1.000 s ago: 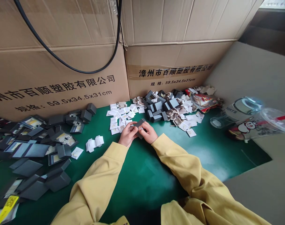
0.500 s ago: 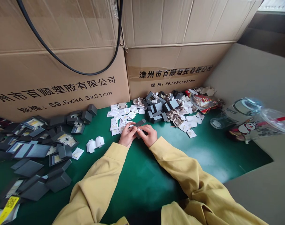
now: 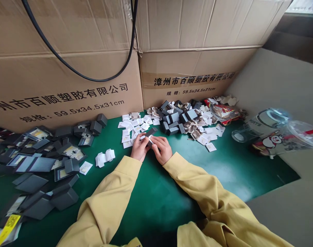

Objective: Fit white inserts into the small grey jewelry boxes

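Observation:
Between my hands, above the green table [image 3: 182, 192], is a small dark grey box [image 3: 151, 131], partly hidden by my fingers. My left hand [image 3: 139, 148] is closed around its left side. My right hand [image 3: 161, 149] has its fingers pressed together at the box's near right side, with a bit of white showing at the fingertips; I cannot make out what that white piece is. Just beyond my hands lie small white cards [image 3: 132, 127]. Behind and to the right is a pile of dark grey box parts [image 3: 174, 117].
Open dark boxes [image 3: 35, 164] heap up on the left, beside folded white inserts [image 3: 105, 157]. Crumpled paper pieces [image 3: 197, 128], a red snack wrapper [image 3: 224, 113] and plastic cups [image 3: 277, 140] stand right. Large cardboard cartons [image 3: 94, 68] wall off the back; a black cable [image 3: 76, 73] hangs before them.
My right fingers have shifted slightly and straightened over the box. The box is tilted a little differently in my hands. The piles on the table have not changed.

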Demonstrator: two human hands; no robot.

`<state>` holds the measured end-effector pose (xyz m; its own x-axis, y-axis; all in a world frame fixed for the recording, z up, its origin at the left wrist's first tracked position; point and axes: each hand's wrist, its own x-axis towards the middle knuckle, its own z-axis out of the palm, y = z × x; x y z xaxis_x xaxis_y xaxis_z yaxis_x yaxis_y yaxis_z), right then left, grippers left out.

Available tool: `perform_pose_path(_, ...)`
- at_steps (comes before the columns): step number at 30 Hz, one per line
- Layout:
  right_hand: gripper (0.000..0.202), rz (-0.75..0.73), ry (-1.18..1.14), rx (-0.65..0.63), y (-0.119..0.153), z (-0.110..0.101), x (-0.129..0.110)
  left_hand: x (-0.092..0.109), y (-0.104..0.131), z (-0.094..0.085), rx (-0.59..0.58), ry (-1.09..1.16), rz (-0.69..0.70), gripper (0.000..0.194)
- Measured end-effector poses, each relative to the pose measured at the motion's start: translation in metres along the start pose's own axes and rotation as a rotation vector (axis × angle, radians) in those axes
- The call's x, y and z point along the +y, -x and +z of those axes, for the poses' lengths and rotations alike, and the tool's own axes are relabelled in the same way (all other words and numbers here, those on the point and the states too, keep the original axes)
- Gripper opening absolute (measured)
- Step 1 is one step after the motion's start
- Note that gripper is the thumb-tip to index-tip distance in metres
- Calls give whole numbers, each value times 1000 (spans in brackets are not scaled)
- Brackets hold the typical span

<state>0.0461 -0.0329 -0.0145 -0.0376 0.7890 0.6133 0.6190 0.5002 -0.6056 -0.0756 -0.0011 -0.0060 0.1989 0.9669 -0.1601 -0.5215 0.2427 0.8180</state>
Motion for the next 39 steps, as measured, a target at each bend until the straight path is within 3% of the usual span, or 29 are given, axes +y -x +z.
perform_pose_path(9, 35, -55, 17, -95, 0, 0, -5, -2, -1, -2, 2, 5, 44, 38)
perform_pose_path(12, 34, -41, -80, -99, -1, -1, -5, -1, -2, -2, -11, 29, 54, 35)
perform_pose_path(14, 31, 81, -216, -35, -4, -1, -2, 1, -2, -1, -31, 48, 65, 35)
perform_pose_path(17, 31, 435, -461, 29, -9, 2, 7, 5, -3, 0, -97, 77, 57, 39)
perform_pose_path(20, 36, 673, -711, -223, -14, 0, 15, 9, -2, 0, -167, 73, 38, 44)
perform_pose_path(23, 39, 691, -859, -473, -19, -7, 17, 10, -3, -1, -193, 45, 13, 48)
perform_pose_path(26, 37, 672, -893, -571, -21, -14, 15, 9, -3, 0, -168, 29, -10, 47)
perform_pose_path(29, 35, 684, -869, -497, -20, -14, 13, 6, -4, 0, -88, -17, 19, 44)
perform_pose_path(33, 34, 720, -809, -326, -19, -10, 15, 4, -3, -1, 29, -265, 103, 40)
perform_pose_path(39, 33, 700, -719, -313, -18, -6, 20, 6, 1, -2, 10, -595, 138, 44)
